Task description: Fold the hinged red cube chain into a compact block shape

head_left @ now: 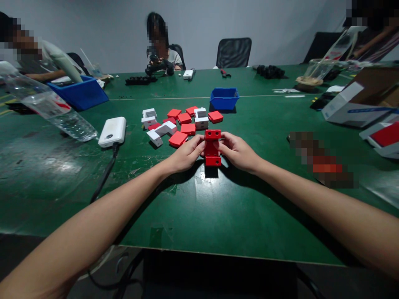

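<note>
Between my two hands is a red plastic bracket (212,148), held just over the green table with its shadow below. It has a recessed middle and thicker ends with dark round holes. My left hand (188,153) pinches its left side, fingers closed. On the opposite side my right hand (238,153) grips it with thumb and fingers. Just beyond my left hand lies a loose group of red blocks (178,139) and white U-shaped brackets (201,119). Another white bracket (162,131) lies nearer, at the left of the group.
A blue bin (224,99) stands beyond the pieces. To the left are a white power bank (112,131) with a black cable, a plastic bottle (56,108) and a larger blue bin (81,95). White boxes (346,106) stand at the right. Other people sit around the table.
</note>
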